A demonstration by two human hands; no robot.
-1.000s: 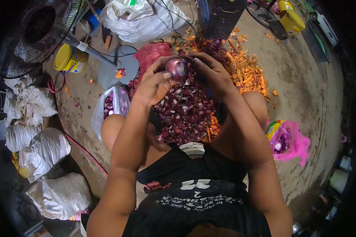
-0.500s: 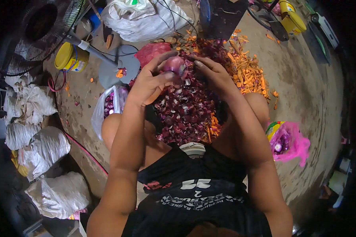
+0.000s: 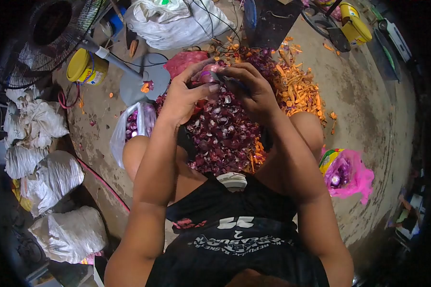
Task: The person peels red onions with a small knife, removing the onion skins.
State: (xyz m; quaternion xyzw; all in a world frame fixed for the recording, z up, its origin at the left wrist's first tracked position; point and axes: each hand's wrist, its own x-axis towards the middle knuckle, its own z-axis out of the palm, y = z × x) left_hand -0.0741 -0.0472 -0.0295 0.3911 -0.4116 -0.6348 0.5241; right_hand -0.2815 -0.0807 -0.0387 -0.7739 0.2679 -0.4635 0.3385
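A red onion (image 3: 209,75) is held above a heap of dark red onion skins (image 3: 227,129). My left hand (image 3: 189,91) wraps round it from the left, thumb below and fingers above. From the right, my right hand (image 3: 251,86) reaches to the onion with its fingers bent and their tips close to its right side. What lies under the right fingers is in shadow, and I cannot make out whether they hold a tool. Behind the hands lies a red mesh bag (image 3: 184,62).
Orange peelings (image 3: 297,86) lie right of the heap. A plastic bag of onions (image 3: 133,125) stands left, a pink bag (image 3: 349,174) right. A fan (image 3: 57,28), a yellow bucket (image 3: 84,68) and white sacks (image 3: 57,177) are at the left.
My right hand has closed in on the onion, its fingers now at the onion's right side. The onion has turned and sits slightly higher and deeper in my left hand.
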